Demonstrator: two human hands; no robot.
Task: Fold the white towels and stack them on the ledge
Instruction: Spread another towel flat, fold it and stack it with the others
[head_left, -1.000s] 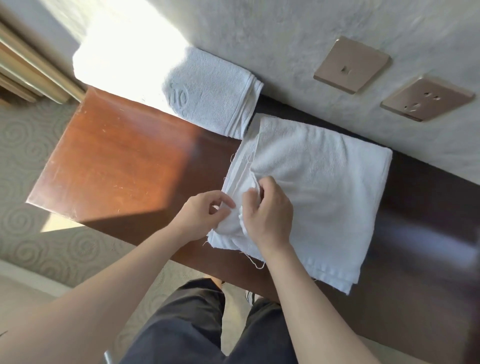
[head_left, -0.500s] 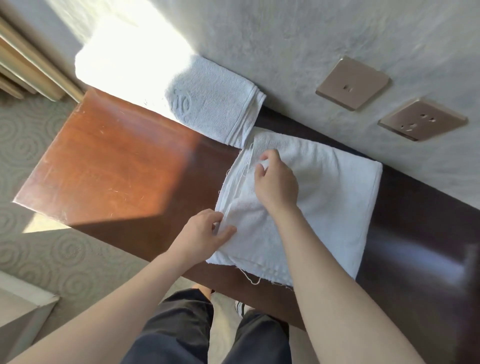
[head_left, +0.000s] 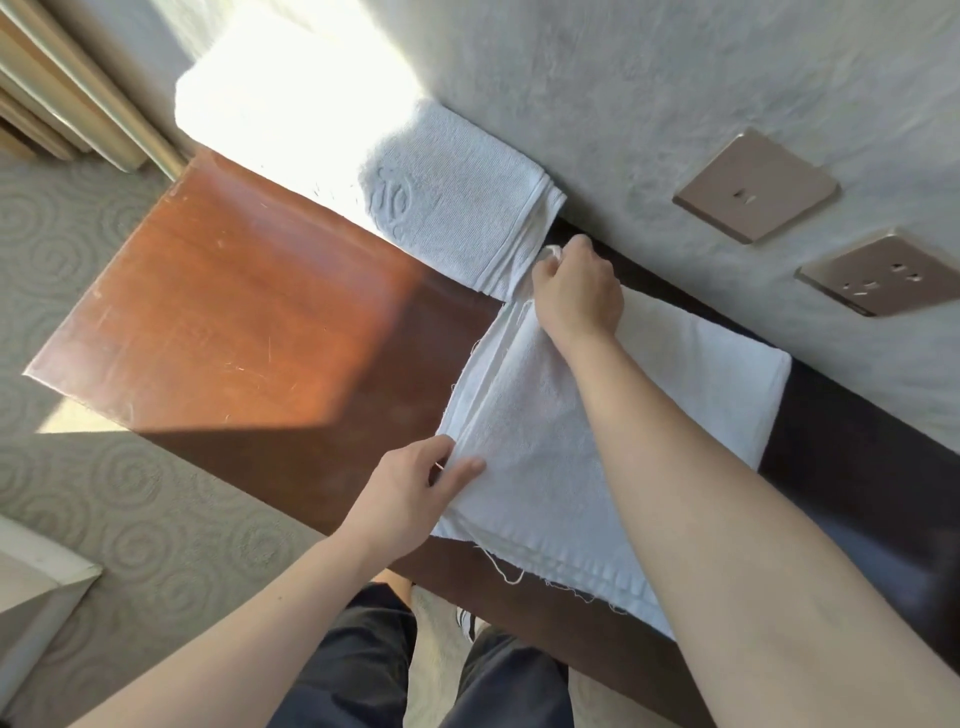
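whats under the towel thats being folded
The towel lies on the dark wooden ledge, its near edge overhanging the front. The right hand and left hand hold it. Whatever lies beneath the cloth is covered.

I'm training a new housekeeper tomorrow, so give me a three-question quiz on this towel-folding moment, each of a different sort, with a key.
1. True or false: the right hand grips the far corner of the towel being folded.
2. Where does the folded towel lie? A) on the carpet B) on the ledge against the wall C) across the person's lap
3. Fill in: the left hand holds the towel's ____ edge, the one closer to the person.

Key: 1 true; 2 B; 3 near
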